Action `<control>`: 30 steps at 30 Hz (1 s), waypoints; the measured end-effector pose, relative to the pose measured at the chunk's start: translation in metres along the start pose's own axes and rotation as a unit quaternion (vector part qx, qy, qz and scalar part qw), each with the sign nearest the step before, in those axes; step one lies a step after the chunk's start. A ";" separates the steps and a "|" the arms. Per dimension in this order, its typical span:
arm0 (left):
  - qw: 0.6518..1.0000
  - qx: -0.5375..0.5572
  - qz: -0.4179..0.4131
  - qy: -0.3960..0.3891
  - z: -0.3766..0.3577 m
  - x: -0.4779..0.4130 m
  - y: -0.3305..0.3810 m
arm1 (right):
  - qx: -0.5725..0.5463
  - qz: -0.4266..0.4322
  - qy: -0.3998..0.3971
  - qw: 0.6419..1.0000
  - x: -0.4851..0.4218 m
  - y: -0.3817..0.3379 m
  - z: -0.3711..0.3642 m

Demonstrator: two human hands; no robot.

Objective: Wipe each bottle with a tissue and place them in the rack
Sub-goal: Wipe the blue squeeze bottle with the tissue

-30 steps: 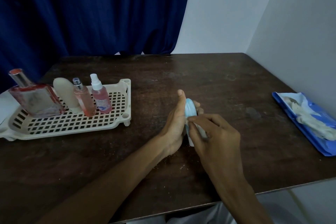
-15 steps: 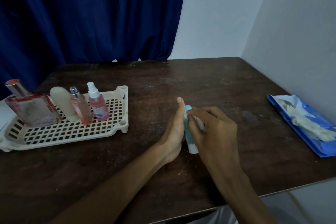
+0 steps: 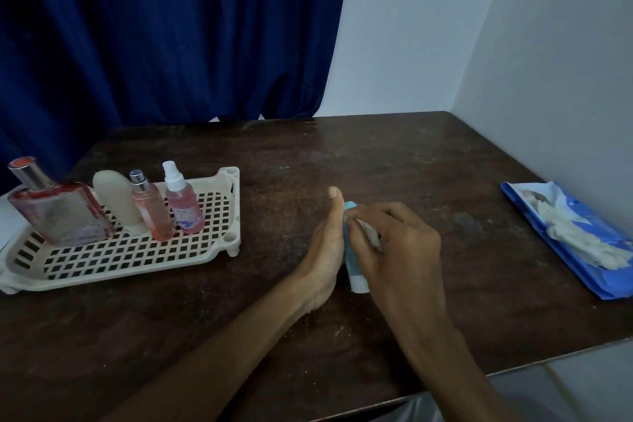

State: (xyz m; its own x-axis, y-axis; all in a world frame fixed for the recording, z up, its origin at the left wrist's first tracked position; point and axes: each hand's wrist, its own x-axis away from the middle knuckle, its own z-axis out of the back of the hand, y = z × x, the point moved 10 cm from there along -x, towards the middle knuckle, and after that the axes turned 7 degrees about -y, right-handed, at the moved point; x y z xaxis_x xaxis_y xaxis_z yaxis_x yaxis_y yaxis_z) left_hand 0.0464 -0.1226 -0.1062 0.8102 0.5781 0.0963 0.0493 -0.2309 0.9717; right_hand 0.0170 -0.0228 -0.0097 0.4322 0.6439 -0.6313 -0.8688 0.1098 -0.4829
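Observation:
A small light-blue bottle (image 3: 352, 260) with a white end stands on the table at centre. My left hand (image 3: 325, 243) holds it from the left, thumb straight up along its side. My right hand (image 3: 397, 250) presses a crumpled white tissue (image 3: 371, 235) against its right side with curled fingers. Most of the bottle is hidden between the hands. The cream plastic rack (image 3: 137, 257) at left holds a square red-tinted perfume bottle (image 3: 58, 212), a cream roll-on bottle (image 3: 118, 199), a slim pink spray bottle (image 3: 150, 209) and a pink pump bottle (image 3: 183, 204).
A blue tissue pack (image 3: 568, 240) lies open at the right edge of the dark wooden table (image 3: 342, 154), white tissue spilling out. A blue curtain hangs behind; white walls close the back and right. The table's front edge runs just under my forearms.
The bottle turned from showing its round top to standing edge-on between my hands. My right hand rubbed the tissue along its side. The head camera tilted up slightly.

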 end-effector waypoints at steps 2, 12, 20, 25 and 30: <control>1.000 -0.007 0.004 -0.003 -0.001 -0.001 0.000 | 0.016 0.004 0.000 1.000 0.002 0.003 0.002; 0.999 -0.032 -0.018 -0.024 -0.005 0.001 0.006 | 0.006 0.016 -0.006 1.000 -0.007 0.001 0.004; 0.997 -0.067 -0.040 -0.031 -0.006 0.001 0.014 | 0.001 -0.011 0.006 1.000 -0.016 0.011 0.008; 0.997 -0.062 -0.034 -0.036 -0.006 0.000 0.013 | -0.025 -0.009 -0.006 1.000 -0.010 0.011 0.012; 0.997 -0.060 -0.023 -0.035 -0.003 -0.003 0.008 | -0.019 -0.032 -0.009 0.999 -0.020 0.019 0.011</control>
State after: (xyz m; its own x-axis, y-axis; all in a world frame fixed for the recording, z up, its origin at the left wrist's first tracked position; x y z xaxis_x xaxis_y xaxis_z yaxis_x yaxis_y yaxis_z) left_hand 0.0423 -0.1239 -0.0980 0.8482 0.5282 0.0393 0.0208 -0.1073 0.9940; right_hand -0.0105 -0.0258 0.0006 0.4813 0.6508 -0.5872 -0.8299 0.1226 -0.5443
